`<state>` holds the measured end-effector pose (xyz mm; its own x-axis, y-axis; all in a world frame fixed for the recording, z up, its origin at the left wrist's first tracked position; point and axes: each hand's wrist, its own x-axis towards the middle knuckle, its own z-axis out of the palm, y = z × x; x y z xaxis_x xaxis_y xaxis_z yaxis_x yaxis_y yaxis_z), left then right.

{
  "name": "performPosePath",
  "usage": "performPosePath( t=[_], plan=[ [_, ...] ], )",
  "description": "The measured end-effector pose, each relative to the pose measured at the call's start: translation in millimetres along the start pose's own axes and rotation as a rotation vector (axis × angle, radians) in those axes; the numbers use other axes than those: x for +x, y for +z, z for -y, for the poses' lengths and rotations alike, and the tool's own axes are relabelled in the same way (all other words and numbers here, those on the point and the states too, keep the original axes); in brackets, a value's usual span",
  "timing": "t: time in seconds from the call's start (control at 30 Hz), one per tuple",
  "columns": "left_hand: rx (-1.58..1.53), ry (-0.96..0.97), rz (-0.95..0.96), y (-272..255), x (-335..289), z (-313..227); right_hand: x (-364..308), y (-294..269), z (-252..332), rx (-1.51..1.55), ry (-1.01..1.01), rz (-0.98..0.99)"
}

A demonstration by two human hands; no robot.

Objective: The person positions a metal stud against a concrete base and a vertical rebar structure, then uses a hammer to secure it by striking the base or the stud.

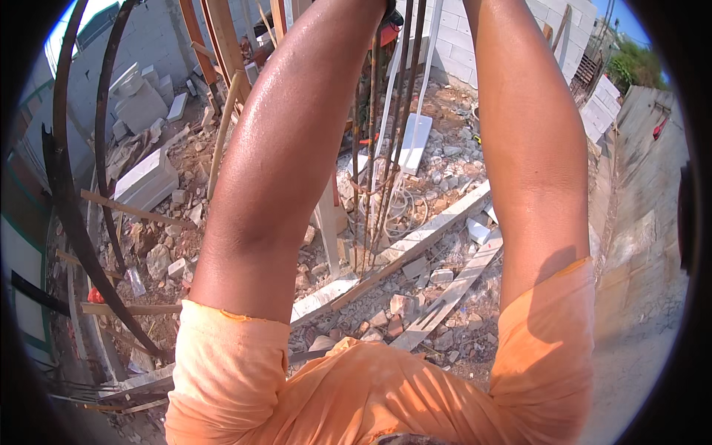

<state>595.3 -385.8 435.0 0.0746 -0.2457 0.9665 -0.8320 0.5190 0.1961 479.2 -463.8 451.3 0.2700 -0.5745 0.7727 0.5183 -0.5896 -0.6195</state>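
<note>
Both my arms stretch up and away past the upper edge, so neither my left hand nor my right hand shows, and what they hold is hidden. Between the forearms stand several thin upright steel rebars (399,119), tied by rusty cross pieces lower down. Beside the left wrist, at the top edge, is a small dark and red object (389,31) whose kind I cannot make out. Pale narrow strips (428,55) run upward next to the rebars. A coil of thin pale wire or cord (404,211) lies around their foot.
Broken bricks and rubble (156,259) cover the ground. A long wooden beam (415,241) crosses it diagonally, with a plank (452,293) nearby. Dark curved bars (63,185) rise at left, near white blocks (148,182). Wooden posts (222,37) stand behind; a concrete wall (645,215) runs along the right.
</note>
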Motion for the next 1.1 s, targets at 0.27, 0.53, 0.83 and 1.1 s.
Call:
performPosePath(
  t=[0.27, 0.53, 0.83, 1.1],
  plan=[
    [0.237, -0.109, -0.245, -1, -9, -43, -25, 21, 35, 0.243, 0.067, -0.245],
    [0.136, -0.053, -0.306, 19, 13, -18, -8, 12, 28, 0.097, -0.045, -0.342],
    [-0.067, -0.046, -0.314, 18, 16, -10, -27, 37, 43, 0.045, -0.189, -0.494],
    [-0.078, -0.075, -0.275, 10, 11, -14, -35, 41, 46, 0.052, -0.187, -0.478]
  ],
)
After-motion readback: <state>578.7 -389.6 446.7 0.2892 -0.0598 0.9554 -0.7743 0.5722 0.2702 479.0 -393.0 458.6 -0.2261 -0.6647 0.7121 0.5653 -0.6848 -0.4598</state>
